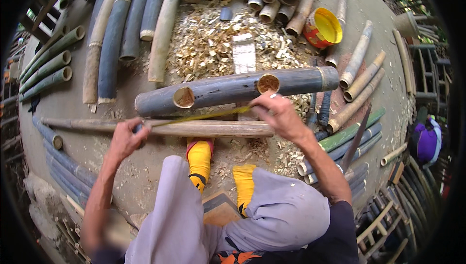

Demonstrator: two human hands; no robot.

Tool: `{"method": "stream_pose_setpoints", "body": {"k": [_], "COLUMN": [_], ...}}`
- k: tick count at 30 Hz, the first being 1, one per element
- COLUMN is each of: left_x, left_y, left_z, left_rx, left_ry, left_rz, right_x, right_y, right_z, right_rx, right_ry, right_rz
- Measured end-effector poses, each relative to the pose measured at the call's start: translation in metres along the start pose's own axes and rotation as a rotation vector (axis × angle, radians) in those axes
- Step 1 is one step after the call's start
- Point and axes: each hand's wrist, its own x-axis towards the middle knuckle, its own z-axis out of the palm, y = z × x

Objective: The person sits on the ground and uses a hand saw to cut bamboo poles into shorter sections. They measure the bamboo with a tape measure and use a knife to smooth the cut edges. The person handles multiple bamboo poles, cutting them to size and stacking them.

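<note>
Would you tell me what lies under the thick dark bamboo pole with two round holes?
Wood chips surround the dark bamboo pole, and a pale block runs toward it; whatever supports it underneath is hidden.

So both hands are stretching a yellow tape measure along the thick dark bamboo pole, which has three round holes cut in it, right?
Not quite. The head view shows only two round holes in the thick dark bamboo pole, not three. The rest holds: the left hand and the right hand stretch the yellow tape measure along it.
</note>
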Motion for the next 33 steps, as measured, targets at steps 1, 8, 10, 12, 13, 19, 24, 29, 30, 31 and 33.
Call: {"method": "stream_pose_setpoints", "body": {"k": [1,8,10,12,13,19,24,29,30,31,33], "left_x": [0.006,0.053,0.057,0.063,0.066,0.072,0.077,0.085,0.087,0.087,0.087], "left_y": [-0.014,-0.001,0.002,0.004,0.006,0.016,0.016,0.013,0.013,0.013,0.015], "left_z": [-0.007,-0.002,-0.003,-0.004,-0.004,-0.003,-0.005,-0.006,-0.006,-0.005,-0.006], "left_rx": [0.111,0.273,0.284,0.339,0.366,0.328,0.369,0.418,0.432,0.447,0.42], "left_ry": [0.076,0.131,0.061,0.042,0.033,-0.019,-0.052,-0.064,-0.06,-0.056,-0.066], "left_rz": [0.034,-0.115,-0.146,-0.19,-0.209,-0.269,-0.272,-0.268,-0.265,-0.261,-0.271], "right_x": [0.0,0.004,0.006,0.007,0.007,0.012,0.014,0.017,0.017,0.017,0.018], "right_y": [0.009,0.032,0.029,0.027,0.029,0.027,0.022,0.023,0.023,0.023,0.022], "right_z": [-0.005,-0.019,-0.02,-0.023,-0.023,-0.023,-0.026,-0.028,-0.028,-0.029,-0.029], "right_rx": [-0.112,-0.623,-0.713,-0.759,-0.755,-0.765,-0.778,-0.797,-0.795,-0.793,-0.799], "right_ry": [0.051,0.086,0.029,-0.001,0.012,-0.016,-0.073,-0.11,-0.117,-0.123,-0.125], "right_rz": [0.023,0.148,0.163,0.141,0.114,0.139,0.192,0.211,0.213,0.215,0.211]}}
